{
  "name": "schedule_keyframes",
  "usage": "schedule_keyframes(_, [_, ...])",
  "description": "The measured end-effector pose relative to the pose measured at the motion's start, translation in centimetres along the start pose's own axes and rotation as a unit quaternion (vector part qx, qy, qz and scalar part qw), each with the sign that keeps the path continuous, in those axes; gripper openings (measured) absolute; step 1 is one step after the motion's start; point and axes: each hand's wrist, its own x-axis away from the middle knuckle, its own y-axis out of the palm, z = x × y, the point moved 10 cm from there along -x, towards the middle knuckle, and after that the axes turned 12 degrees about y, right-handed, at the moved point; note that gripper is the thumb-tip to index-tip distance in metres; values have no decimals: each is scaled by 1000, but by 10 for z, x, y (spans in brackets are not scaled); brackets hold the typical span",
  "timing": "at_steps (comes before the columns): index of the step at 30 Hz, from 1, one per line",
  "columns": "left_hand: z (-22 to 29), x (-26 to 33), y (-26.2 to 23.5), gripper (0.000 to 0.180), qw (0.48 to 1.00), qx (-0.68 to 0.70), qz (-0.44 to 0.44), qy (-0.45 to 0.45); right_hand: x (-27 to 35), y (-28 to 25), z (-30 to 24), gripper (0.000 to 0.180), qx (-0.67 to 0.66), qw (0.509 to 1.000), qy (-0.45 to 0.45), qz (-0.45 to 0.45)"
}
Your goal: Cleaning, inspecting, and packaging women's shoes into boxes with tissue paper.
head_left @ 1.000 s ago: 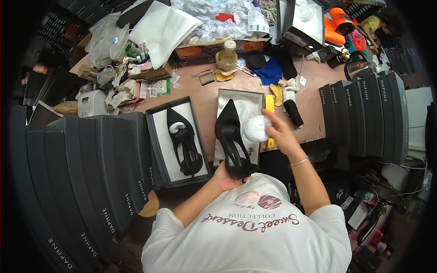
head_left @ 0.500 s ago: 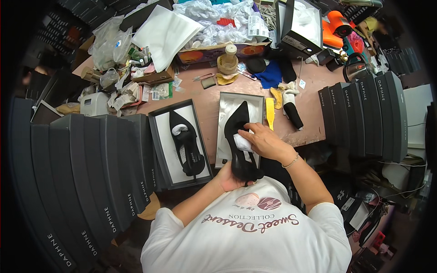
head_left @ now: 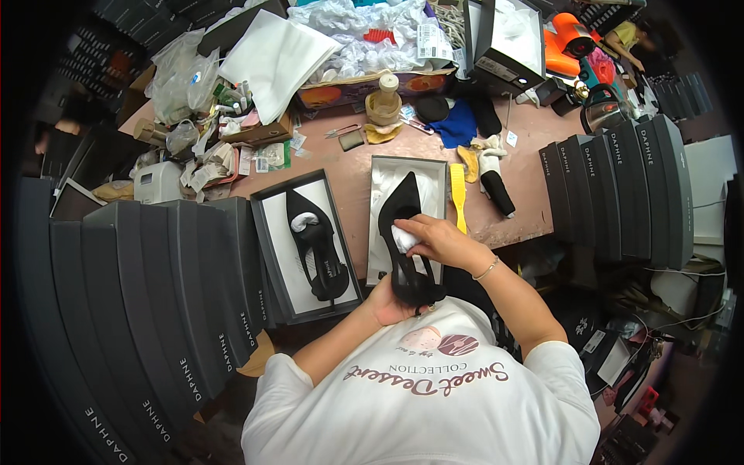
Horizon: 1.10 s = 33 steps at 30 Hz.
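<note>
A black pointed-toe high-heeled shoe is held over an open shoebox lined with white tissue. My left hand wraps round its heel end from below, close to my shirt. With bent fingers my right hand grips a white paper wad at the shoe's opening; its thumb is partly hidden. To the left, the matching black shoe lies in another open box with a white wad tucked in its toe.
A yellow brush lies right of the box, near a black roller-like tool. Behind stand a glue bottle and a carton heaped with crumpled paper. Dark shoeboxes line up at left and right.
My right hand has slid a little down and left, from the shoe's upper edge onto the paper wad. My left hand keeps its hold on the heel end.
</note>
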Motion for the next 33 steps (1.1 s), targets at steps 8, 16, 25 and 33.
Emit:
schedule_keyframes(8, [0, -13, 2, 50, 999, 1, 37, 11, -3, -25, 30, 38, 18, 954, 195, 227])
schedule_keyframes(16, [19, -30, -27, 41, 973, -229, -17, 3, 17, -33, 46, 40, -99, 968, 145, 180])
schedule_keyframes(25, [6, -27, -11, 34, 969, -225, 63, -80, 52, -43, 87, 59, 21, 862, 208, 462])
schedule_keyframes(33, [2, -34, 17, 42, 928, -369, -61, 6, 46, -72, 74, 60, -265, 879, 106, 383])
